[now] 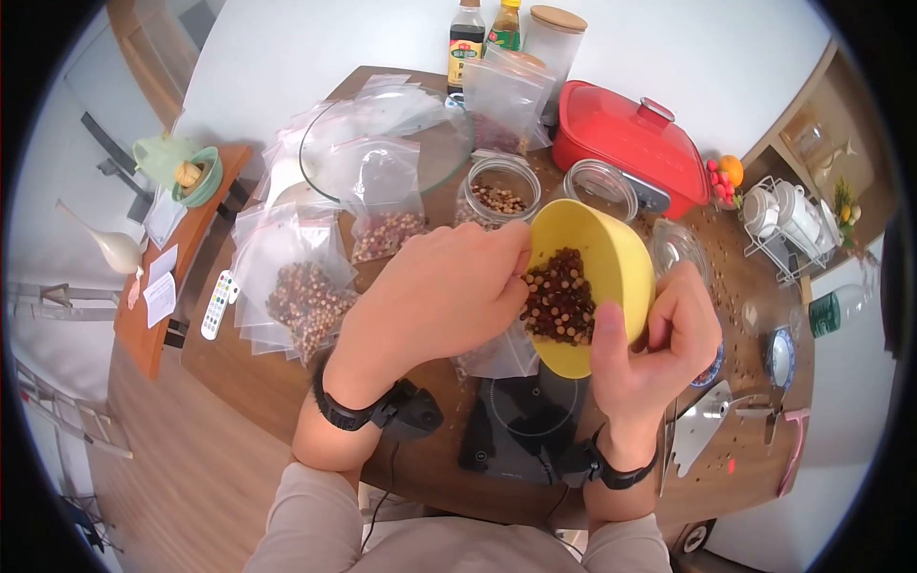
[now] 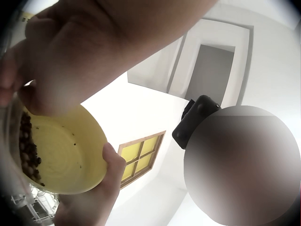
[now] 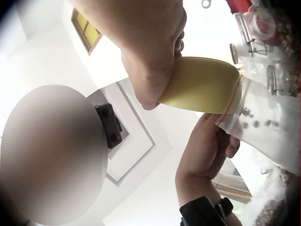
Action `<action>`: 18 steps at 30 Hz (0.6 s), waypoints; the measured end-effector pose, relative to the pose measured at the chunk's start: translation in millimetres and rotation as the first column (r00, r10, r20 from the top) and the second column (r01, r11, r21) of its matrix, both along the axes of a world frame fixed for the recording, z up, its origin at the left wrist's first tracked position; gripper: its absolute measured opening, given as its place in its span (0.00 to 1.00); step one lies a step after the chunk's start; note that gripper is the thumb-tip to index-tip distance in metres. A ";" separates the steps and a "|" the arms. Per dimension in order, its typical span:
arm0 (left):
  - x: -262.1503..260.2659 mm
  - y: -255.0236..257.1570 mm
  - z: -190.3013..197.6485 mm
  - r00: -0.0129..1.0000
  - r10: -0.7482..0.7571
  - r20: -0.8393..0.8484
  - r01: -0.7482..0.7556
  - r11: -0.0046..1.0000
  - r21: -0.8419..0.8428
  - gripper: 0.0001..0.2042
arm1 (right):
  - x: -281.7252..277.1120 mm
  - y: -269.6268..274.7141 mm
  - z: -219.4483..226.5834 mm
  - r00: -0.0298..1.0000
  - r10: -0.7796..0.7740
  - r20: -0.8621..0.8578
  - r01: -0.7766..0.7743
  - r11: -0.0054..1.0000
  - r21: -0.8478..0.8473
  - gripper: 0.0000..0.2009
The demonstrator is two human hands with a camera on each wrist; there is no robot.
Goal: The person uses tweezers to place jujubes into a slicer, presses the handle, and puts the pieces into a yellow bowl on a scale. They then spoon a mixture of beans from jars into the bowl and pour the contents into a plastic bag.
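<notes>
My right hand (image 1: 659, 349) grips a yellow bowl (image 1: 626, 258) by its side, thumb near the rim. The bowl is tipped to the left, and a mix of dark red and tan beans (image 1: 564, 301) has gathered along its lower side. At that lower rim, my left hand (image 1: 435, 291) pinches a clear zip bag (image 3: 261, 125) with a red seal line. In the right wrist view the bag's mouth overlaps the bowl's edge, and several dark beans show inside the bag. From the head camera, the left hand mostly hides this bag.
Filled zip bags (image 1: 310, 301) lie at the left, near a round glass lid (image 1: 382, 191). Behind the hands stand an open glass jar (image 1: 497, 191) and a red electric cooker (image 1: 621, 143). A black induction plate (image 1: 521, 430) lies below; a cleaver (image 1: 702, 425) and scattered beans are at the right.
</notes>
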State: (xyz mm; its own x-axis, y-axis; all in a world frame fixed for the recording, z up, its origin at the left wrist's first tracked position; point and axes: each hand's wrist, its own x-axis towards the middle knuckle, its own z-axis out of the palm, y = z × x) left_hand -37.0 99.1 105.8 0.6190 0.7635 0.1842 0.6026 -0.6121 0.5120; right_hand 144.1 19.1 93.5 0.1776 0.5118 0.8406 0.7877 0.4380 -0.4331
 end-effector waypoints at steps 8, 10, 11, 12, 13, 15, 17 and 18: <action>-0.6 1.4 -0.6 1.000 -0.018 0.026 0.018 1.000 -0.002 0.05 | -1.7 0.8 -2.1 1.000 0.006 0.025 -0.007 1.000 0.027 0.28; -0.9 1.4 -0.2 1.000 -0.015 0.016 0.015 1.000 0.001 0.05 | -1.7 1.0 -2.2 0.999 0.009 0.031 -0.010 0.999 0.035 0.28; -1.5 1.0 -1.4 1.000 -0.004 0.021 0.003 1.000 0.031 0.05 | -1.7 1.2 -2.4 0.999 0.011 0.032 -0.012 0.999 0.041 0.28; -2.4 0.2 -3.4 1.000 0.007 0.026 -0.009 0.998 0.061 0.05 | -1.6 1.5 -2.7 0.999 0.014 0.034 -0.015 0.999 0.046 0.28; -3.1 -0.4 -4.7 0.999 0.018 0.032 -0.021 0.996 0.091 0.05 | -1.6 1.6 -2.9 0.999 0.016 0.036 -0.018 0.998 0.052 0.28; -4.1 -1.3 -4.3 0.999 0.045 0.019 -0.047 0.993 0.106 0.05 | -1.6 1.5 -3.1 0.999 0.010 0.045 -0.013 0.998 0.059 0.28; -5.2 -1.7 -2.4 0.998 0.063 0.001 -0.063 0.993 0.102 0.06 | -2.2 0.9 -2.7 0.998 0.007 0.055 -0.010 0.998 0.063 0.28; -5.4 -1.6 -0.6 0.998 0.068 -0.011 -0.067 0.994 0.092 0.06 | -2.7 0.4 -2.2 0.998 0.006 0.061 -0.010 0.998 0.063 0.28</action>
State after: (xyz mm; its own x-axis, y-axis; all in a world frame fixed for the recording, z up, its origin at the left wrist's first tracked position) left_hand -42.3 97.5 105.2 0.5694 0.7842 0.2468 0.6508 -0.6134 0.4475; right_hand 141.4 19.4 91.3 0.1215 0.4586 0.8803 0.8079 0.4696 -0.3561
